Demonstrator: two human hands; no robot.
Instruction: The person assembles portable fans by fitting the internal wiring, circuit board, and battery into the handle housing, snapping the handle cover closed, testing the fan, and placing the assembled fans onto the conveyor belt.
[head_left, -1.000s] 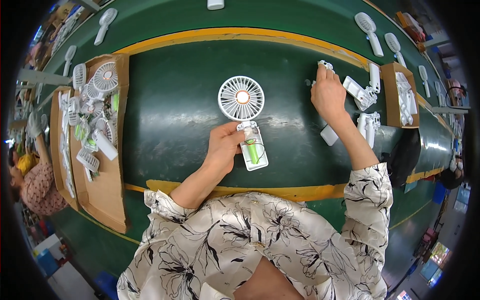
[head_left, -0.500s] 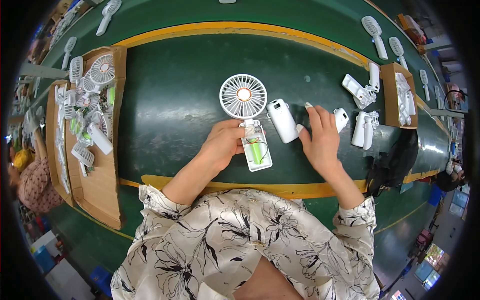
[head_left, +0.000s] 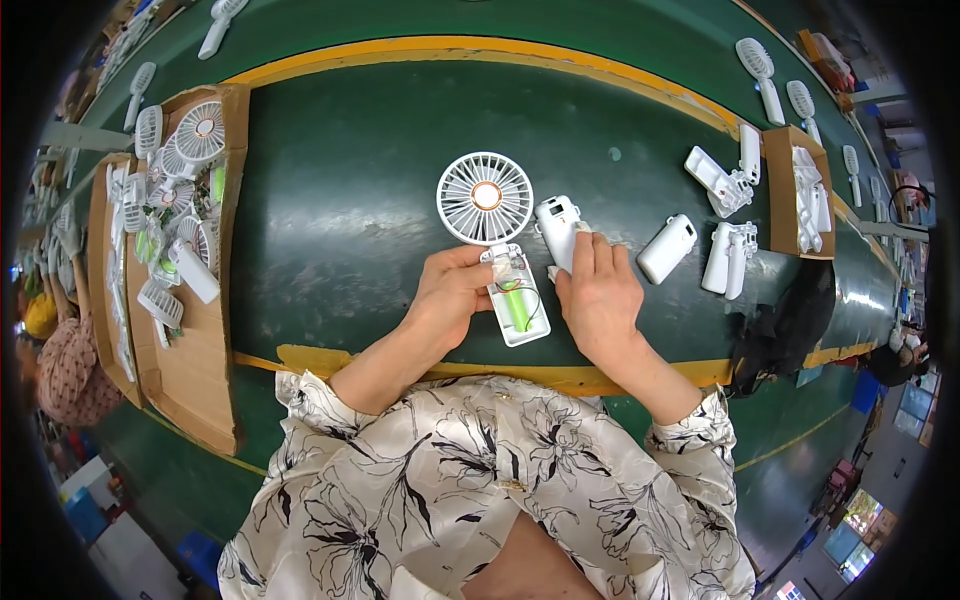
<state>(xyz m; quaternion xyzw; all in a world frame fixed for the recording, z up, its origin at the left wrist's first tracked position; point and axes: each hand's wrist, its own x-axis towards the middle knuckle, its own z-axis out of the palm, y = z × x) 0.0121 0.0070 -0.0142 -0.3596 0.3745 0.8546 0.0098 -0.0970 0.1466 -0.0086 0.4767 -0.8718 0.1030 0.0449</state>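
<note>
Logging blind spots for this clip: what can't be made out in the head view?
- White cover: lower end hidden under right hand.
- Open fan handle: left edge covered by left hand; wiring too small.
- Cardboard tray parts: small, bent near the fisheye rim.

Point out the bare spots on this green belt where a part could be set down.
Widest free patch: between the cardboard tray and the open fan. Another lies beyond the fan, up to the yellow stripe. Crowded: around the left hand and right hand, which holds a white cover, and among the loose white housings.
</note>
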